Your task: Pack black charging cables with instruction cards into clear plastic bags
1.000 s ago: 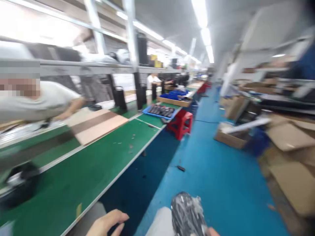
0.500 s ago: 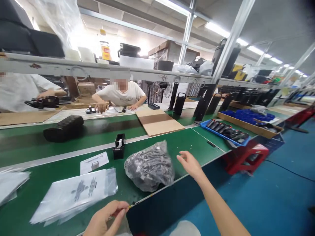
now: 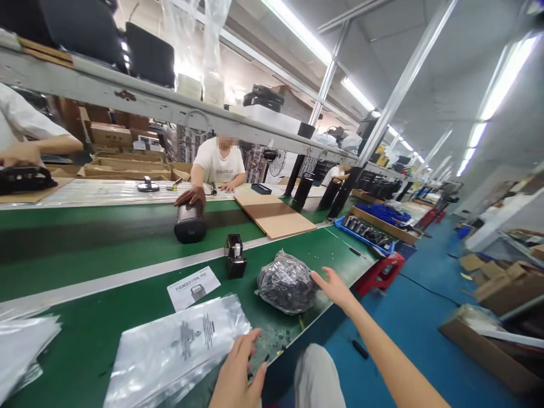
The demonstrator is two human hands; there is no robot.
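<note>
At the bench (image 3: 106, 317) edge, our right hand (image 3: 335, 286) is open beside the parts bag (image 3: 285, 282), left hand (image 3: 238, 371) open on the poly bags (image 3: 178, 348) — a nudge could knock the parts bag off.

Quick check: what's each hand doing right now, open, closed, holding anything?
Left hand: open, fingertips at the plastic sleeves, gripping nothing.
Right hand: open, beside the bag of black parts, holding nothing.
</note>
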